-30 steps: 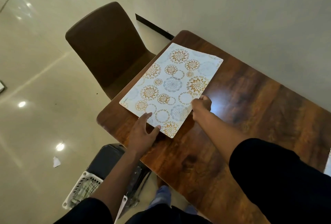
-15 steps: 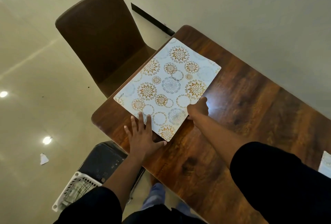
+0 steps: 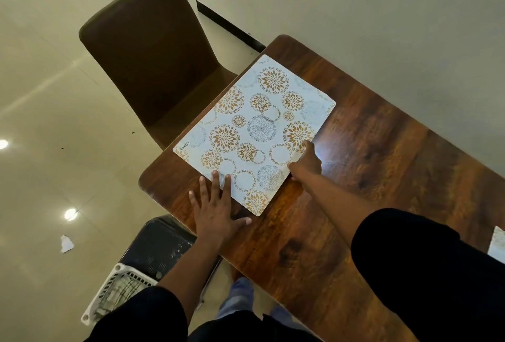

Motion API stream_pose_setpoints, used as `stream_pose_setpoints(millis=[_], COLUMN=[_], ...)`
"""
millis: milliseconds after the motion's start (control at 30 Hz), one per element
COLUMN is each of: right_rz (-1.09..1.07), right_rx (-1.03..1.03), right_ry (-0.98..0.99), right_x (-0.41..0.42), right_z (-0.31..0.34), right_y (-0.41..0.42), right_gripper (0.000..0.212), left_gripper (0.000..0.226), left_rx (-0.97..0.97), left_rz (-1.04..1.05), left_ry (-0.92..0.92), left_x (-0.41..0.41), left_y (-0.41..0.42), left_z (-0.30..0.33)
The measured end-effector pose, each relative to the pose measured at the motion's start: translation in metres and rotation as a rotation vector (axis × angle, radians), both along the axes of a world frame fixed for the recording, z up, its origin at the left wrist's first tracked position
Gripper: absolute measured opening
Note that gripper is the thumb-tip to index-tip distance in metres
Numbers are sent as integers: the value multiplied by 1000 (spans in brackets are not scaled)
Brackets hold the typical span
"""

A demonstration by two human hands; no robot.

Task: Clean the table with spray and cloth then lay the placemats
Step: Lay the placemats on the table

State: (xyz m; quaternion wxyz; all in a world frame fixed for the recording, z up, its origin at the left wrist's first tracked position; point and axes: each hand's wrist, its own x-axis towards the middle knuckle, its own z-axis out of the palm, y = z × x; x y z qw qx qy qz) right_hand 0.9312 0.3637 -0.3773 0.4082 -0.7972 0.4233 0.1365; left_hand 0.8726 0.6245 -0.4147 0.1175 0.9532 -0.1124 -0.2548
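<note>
A white placemat (image 3: pixel 254 134) with gold and blue flower circles lies flat on the far left end of the dark wooden table (image 3: pixel 369 177). My left hand (image 3: pixel 216 207) lies flat on the table with its fingers spread, and its fingertips rest on the placemat's near short edge. At the mat's right long edge my right hand (image 3: pixel 306 162) holds the mat, thumb on top and fingers curled at the edge. The corner of a second placemat (image 3: pixel 497 243) shows at the right border, past my black sleeve.
A brown chair (image 3: pixel 153 62) stands at the table's left side next to the placemat. Below the table's near corner are a dark seat (image 3: pixel 161 246) and a white slatted basket (image 3: pixel 120 289). A paper scrap (image 3: pixel 66 243) lies on the shiny floor.
My left hand has flattened and spread its fingers over the mat's near edge. The placemat has settled flat along the table's left side, with my right hand still at its edge.
</note>
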Motion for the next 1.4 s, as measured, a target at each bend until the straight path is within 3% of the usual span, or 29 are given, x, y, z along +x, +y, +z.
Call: stream_pose_setpoints(millis=[567, 833, 1100, 1267, 1400], right_rz=[93, 88, 46, 117, 135], right_rx=[-61, -34, -53, -92, -78], right_ry=[-6, -15, -37, 2, -4], right_x=[-5, -5, -10, -13, -17], right_z=[-9, -5, -12, -9, -12], right_y=[-3, -3, 0, -4, -8], right_gripper=[82, 92, 75, 99, 98], left_gripper=[130, 130, 130, 130, 130], left_rx=[20, 22, 18, 16, 41], left_rz=[9, 0, -4, -1, -6], left_ry=[4, 4, -7, -11, 13], left_x=[0, -1, -2, -2, 0], left_y=[-1, 0, 0, 0, -3], left_z=[4, 2, 0, 3, 8])
